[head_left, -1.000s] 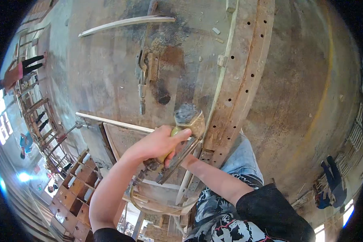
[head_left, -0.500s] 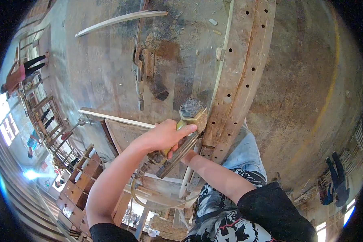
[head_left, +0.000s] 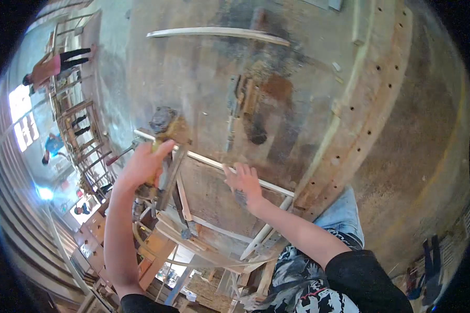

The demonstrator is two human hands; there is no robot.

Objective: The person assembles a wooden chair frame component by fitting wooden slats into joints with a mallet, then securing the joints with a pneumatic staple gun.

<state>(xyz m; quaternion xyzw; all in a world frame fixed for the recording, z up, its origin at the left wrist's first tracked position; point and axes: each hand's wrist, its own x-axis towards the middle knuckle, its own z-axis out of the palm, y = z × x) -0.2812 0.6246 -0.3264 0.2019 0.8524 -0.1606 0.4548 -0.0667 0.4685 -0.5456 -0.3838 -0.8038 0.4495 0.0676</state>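
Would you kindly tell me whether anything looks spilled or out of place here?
Nothing looks clearly broken, but a reddish-brown patch and a dark patch mark the paler floor beyond the right hand, so they look like spills or stains; I cannot tell which.

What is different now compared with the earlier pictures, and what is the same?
The left hand has carried the tool leftward along the pale strip, away from the drilled beam. The right hand, earlier mostly hidden behind the tool, now spreads over the strip. The left hand keeps its grip; the curved slat lies as before.
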